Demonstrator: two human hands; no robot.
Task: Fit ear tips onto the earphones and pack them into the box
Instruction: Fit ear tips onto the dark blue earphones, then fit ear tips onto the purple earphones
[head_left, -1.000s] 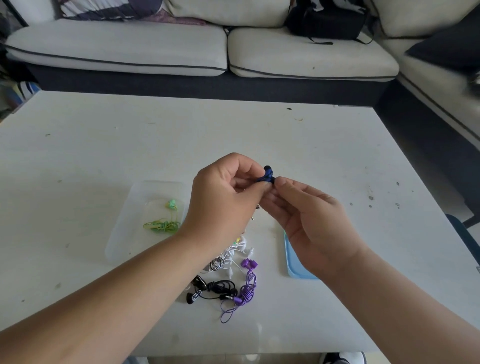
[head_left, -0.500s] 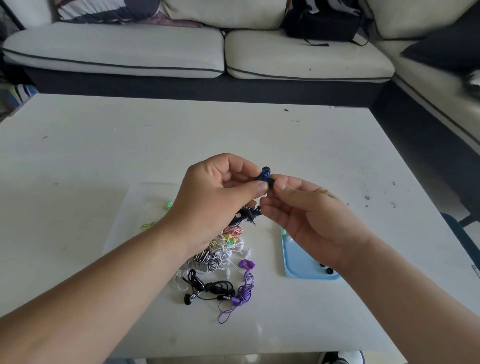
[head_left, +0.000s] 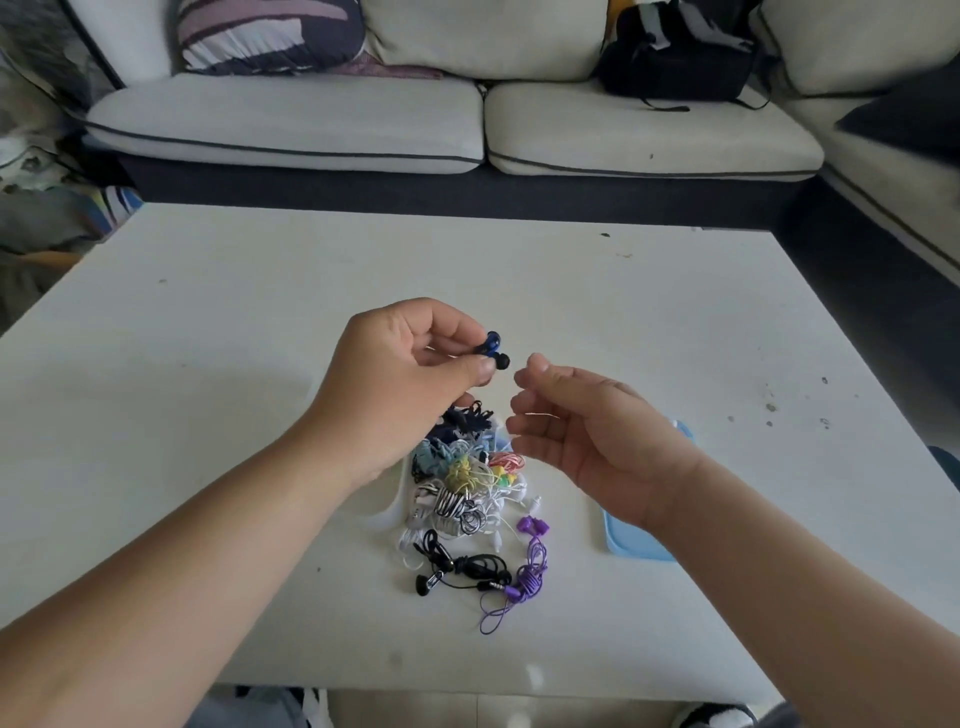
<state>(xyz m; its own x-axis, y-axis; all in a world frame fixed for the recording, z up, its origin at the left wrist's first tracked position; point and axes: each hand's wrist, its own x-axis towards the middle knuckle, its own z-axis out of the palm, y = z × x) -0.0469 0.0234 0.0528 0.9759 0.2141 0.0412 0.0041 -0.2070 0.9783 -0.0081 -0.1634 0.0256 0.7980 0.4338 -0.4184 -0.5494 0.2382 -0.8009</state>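
White table. Centre-left: left hand, translucent box edge showing under its wrist, pinches blue earphone between thumb and fingers; black ear tip at its end. Earphone pile below. Right hand, centre-right, loosely curled, holding nothing, apart from tip. Judgement: check tip seats evenly all round; grip body, not tip, before boxing.

Soft daylight (edges warped, blurred).
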